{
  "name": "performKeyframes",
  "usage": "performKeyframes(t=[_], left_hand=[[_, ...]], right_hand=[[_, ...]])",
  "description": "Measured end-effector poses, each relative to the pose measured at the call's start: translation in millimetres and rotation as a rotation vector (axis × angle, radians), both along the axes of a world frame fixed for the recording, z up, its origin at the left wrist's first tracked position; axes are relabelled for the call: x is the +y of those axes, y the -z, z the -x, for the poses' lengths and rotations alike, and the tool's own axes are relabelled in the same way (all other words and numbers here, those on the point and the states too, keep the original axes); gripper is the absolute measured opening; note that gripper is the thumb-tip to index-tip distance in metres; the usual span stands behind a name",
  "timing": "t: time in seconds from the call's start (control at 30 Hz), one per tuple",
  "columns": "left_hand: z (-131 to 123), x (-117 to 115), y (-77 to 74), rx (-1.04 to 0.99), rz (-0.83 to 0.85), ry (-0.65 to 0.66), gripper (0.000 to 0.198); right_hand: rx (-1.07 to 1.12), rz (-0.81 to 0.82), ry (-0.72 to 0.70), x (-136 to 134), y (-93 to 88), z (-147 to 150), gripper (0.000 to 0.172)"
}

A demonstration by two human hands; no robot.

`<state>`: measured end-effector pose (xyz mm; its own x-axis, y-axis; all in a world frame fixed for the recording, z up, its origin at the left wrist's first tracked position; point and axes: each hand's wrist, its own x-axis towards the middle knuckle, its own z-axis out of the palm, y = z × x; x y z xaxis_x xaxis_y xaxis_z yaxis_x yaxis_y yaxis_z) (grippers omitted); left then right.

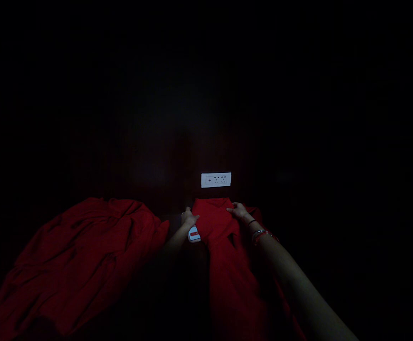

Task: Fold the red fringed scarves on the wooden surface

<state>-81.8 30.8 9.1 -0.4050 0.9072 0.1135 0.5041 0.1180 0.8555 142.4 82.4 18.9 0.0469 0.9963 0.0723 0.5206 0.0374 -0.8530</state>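
Observation:
A length of red cloth (215,220) lies between my two hands, its far end spread and its long part trailing toward me. My left hand (189,218) grips the left edge of the far end, thumb on top. At the opposite edge, my right hand (240,211) pinches the fabric between thumb and fingers; bracelets circle that wrist. A flat white object with a red mark (194,234) shows just below my left hand, partly covered by the cloth; its kind is unclear.
A large heap of rumpled red fabric (96,251) lies to the left. Just beyond the cloth, a white electrical socket panel (215,180) is set in a dark upright surface. Deep shadow hides most surroundings.

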Motion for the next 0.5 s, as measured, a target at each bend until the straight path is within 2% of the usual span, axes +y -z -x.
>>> performKeyframes(t=[0.13, 0.23, 0.3, 0.4, 0.43, 0.5], left_hand=[[7.2, -14.3, -5.1, 0.032, 0.072, -0.032, 0.04], [15.8, -36.5, -2.3, 0.035, 0.094, -0.046, 0.036], [18.1, -60.1, 6.5, 0.031, 0.098, -0.039, 0.035], [11.8, -108.3, 28.8, 0.023, 0.051, 0.029, 0.036], [7.3, -126.2, 36.8, 0.005, 0.032, 0.072, 0.037], [-3.3, -160.6, 49.7, -0.075, 0.05, 0.178, 0.041]], right_hand=[[-0.1, -0.039, 0.044, -11.9, -10.0, 0.8, 0.042], [-0.157, -0.102, 0.074, -42.2, -15.0, 6.1, 0.047], [-0.215, -0.15, 0.041, -77.3, -11.2, 11.4, 0.049], [-0.455, -0.203, -0.184, -145.6, 2.2, 16.7, 0.059], [-0.541, -0.194, -0.263, -169.0, 6.8, 16.9, 0.061], [-0.697, -0.092, -0.311, -210.4, 13.9, 15.3, 0.06]])
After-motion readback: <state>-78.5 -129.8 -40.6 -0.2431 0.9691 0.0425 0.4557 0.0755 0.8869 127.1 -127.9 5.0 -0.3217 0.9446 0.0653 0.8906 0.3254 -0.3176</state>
